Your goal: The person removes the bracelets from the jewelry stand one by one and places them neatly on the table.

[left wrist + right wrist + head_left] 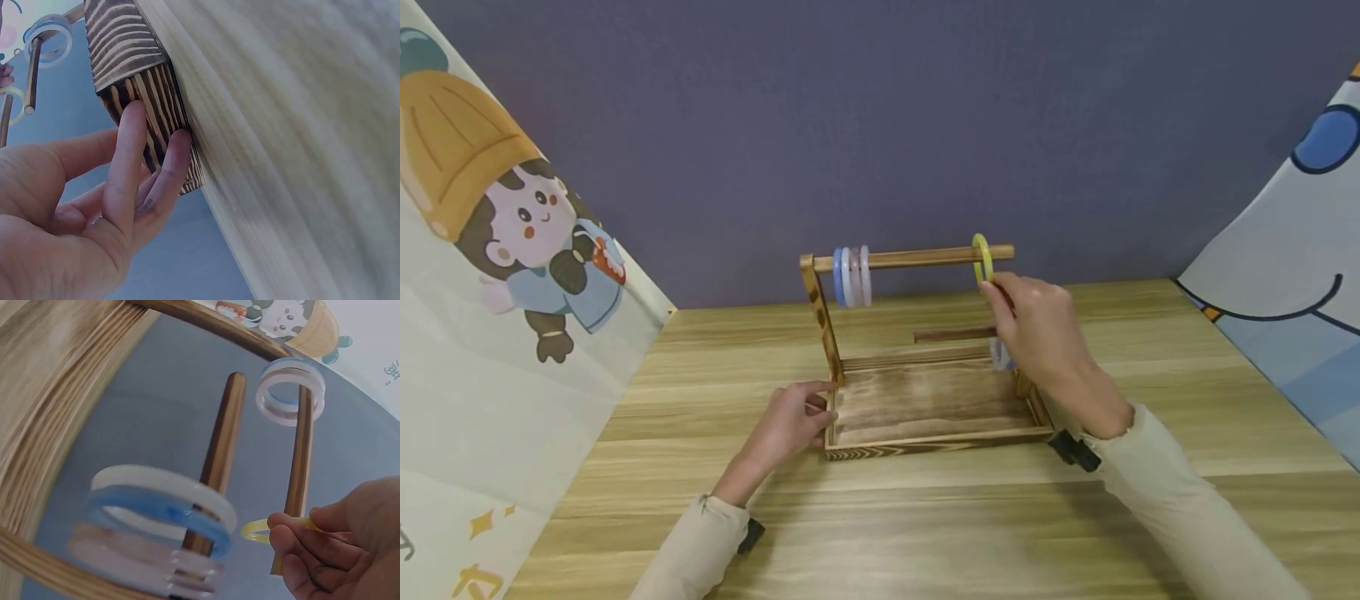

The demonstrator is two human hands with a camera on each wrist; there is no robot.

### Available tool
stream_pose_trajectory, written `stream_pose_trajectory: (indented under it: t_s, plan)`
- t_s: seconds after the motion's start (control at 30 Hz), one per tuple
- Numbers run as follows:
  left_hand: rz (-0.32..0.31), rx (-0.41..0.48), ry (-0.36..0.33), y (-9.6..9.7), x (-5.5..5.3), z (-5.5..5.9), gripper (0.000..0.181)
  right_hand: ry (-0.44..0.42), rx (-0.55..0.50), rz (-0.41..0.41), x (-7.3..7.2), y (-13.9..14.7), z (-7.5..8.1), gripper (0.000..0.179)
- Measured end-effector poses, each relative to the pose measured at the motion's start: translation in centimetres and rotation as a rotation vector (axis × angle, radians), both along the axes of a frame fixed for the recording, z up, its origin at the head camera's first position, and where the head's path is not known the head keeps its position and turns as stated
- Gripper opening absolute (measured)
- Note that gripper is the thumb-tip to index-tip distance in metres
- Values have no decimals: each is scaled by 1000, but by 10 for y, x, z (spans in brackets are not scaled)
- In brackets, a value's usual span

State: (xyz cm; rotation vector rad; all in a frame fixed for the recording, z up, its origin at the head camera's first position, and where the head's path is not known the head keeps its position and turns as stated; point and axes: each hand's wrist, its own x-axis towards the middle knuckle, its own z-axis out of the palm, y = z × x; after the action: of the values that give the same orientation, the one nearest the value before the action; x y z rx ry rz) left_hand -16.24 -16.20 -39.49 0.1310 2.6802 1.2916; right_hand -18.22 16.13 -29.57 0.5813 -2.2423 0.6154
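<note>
Between the thumb and fingers of my right hand [1047, 329] is a yellow ring [979, 258], pinched at its lower edge. The ring encircles the upper bar [925, 257] of a wooden rack [940, 442], close to that bar's free right end. Several blue, pale and pinkish rings [853, 277] hang together at the bar's left end. My left hand [786, 421] grips the left side of the rack's base, its fingers [130, 134] against the striped end face. On the lower bar [223, 434] hang more rings: white, blue [156, 505] and pinkish, partly hidden by my right hand in the head view.
The rack stands on a light wood-grain table [925, 525], near a dark blue-grey wall [895, 125]. Its shallow tray base [925, 400] lies under the bars. Cartoon-printed sheets [565, 350] flank the table on both sides.
</note>
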Motion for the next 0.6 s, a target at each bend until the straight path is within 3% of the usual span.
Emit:
stream_pose_trajectory:
  t_s: [0.27,0.6]
  plan:
    - [5,-5,9,0,1,1,46,31,6,-8,-2,12,-9,16]
    - [-1,1,13,1,1,0,46,61,-11,-78,-6,28,-10,17]
